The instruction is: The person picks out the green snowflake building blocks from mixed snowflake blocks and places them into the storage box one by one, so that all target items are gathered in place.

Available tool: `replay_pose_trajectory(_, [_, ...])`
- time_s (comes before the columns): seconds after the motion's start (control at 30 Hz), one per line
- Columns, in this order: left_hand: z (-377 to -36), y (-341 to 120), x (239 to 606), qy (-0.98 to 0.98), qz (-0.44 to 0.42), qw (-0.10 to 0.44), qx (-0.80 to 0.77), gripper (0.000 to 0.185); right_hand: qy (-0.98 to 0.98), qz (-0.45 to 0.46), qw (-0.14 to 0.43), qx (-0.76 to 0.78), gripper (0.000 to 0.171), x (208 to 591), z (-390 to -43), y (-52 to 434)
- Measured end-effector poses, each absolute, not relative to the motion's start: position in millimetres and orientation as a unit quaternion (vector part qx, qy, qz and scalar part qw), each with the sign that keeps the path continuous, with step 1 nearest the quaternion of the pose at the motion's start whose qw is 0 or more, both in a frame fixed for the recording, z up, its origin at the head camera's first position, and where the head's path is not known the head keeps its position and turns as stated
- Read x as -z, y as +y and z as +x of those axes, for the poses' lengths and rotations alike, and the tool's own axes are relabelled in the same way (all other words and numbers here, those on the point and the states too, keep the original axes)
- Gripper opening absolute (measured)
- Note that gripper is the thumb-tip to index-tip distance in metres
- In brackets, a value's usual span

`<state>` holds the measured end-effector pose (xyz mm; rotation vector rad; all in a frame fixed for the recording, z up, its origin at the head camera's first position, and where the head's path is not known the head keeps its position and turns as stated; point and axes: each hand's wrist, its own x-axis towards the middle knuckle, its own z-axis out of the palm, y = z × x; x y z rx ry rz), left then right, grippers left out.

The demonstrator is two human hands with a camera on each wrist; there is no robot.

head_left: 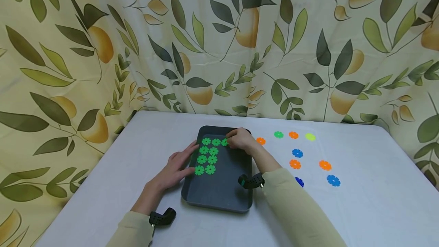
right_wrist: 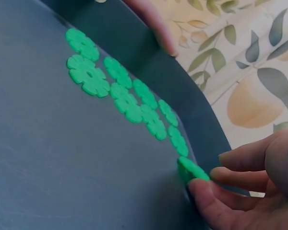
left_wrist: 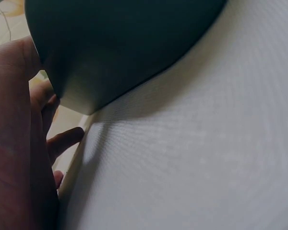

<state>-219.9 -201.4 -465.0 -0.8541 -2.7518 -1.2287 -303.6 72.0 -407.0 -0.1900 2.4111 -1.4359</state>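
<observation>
My right hand point(head_left: 241, 139) is over the far right part of a dark grey tray point(head_left: 219, 195). Its thumb and fingertips pinch a green notched disc point(right_wrist: 192, 169), which is tilted up off the tray floor at the end of a row. Several more green discs point(head_left: 210, 169) lie flat inside the tray, in two columns along its left side and on across the far end. On the tray's left side rests my left hand point(head_left: 175, 169), fingers fairly straight and thumb at the rim. In the left wrist view this hand point(left_wrist: 14, 120) lies along the tray's outer wall.
Right of the tray, loose discs are scattered on the white tablecloth point(head_left: 377, 209): orange point(head_left: 325, 165), blue point(head_left: 333, 180), dark blue point(head_left: 300, 182), yellow-green point(head_left: 310, 137) and green point(head_left: 279, 135). A leaf-and-fruit patterned curtain point(head_left: 219, 64) hangs behind the table.
</observation>
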Motion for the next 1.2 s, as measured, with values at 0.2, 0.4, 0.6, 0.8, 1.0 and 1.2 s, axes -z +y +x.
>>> replay_pose_trajectory(0.2, [-220.1,-201.2,464.3,-0.877,-0.277,0.008,0.392,0.071,0.841,-0.069,0.181,0.505,0.037,398.5,-302.3,75.3])
replay_pose_trajectory(0.4, [-220.0,-201.2,463.7,-0.879,-0.275,0.007,0.389,0.071,0.828,-0.068,0.196,0.521,0.041,395.7,-302.7,80.1])
replay_pose_trajectory(0.6, [-220.1,-200.9,464.3,-0.880,-0.274,0.006,0.389,0.071,0.819,-0.073,0.199,0.533,0.042,389.4,-299.4,86.3])
replay_pose_trajectory(0.8, [-220.0,-201.1,464.4,-0.880,-0.274,0.005,0.387,0.071,0.806,-0.100,0.197,0.549,0.043,383.9,-298.0,99.5])
replay_pose_trajectory(1.0, [-219.9,-201.0,465.1,-0.880,-0.270,0.004,0.390,0.071,0.796,-0.115,0.197,0.561,0.047,376.9,-298.1,113.2])
replay_pose_trajectory(1.2, [-219.5,-200.8,465.4,-0.879,-0.268,0.002,0.394,0.071,0.793,-0.111,0.184,0.570,0.049,368.1,-294.7,126.1])
